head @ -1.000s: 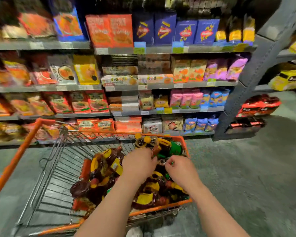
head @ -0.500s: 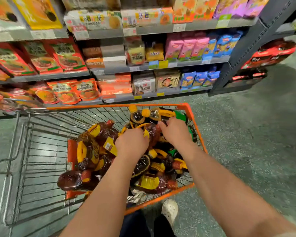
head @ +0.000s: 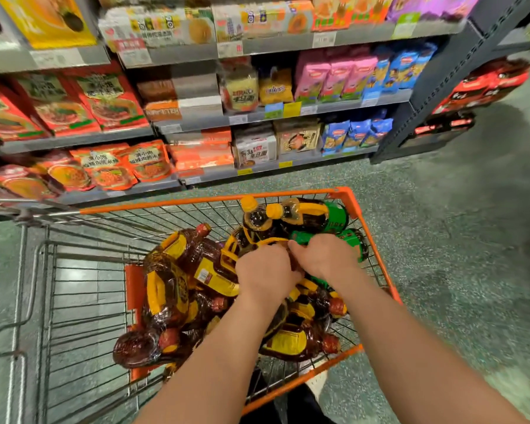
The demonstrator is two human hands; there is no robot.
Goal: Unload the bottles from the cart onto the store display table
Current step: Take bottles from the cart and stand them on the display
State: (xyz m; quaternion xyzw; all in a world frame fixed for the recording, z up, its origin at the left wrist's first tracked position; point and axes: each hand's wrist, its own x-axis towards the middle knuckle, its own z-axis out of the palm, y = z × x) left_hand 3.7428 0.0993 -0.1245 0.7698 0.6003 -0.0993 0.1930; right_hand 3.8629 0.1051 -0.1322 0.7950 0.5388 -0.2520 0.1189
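In the lower centre of the frame, your left hand [head: 265, 272] and right hand [head: 325, 255] curl onto piled bottles [head: 190, 289] in the cart [head: 349, 203]; lifting one may send neighbours rolling.

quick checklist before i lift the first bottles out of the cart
1. Left hand on a handle: curled at a yellow handle, ok.
2. Right hand grip: on a green-label bottle, hold itself hidden, cannot tell.
3. Lift path: nothing above the cart rim, ok.
4. Pile stable: bottles lie heaped, may roll, not ok.
5. Display table in sight: not in view, cannot tell.
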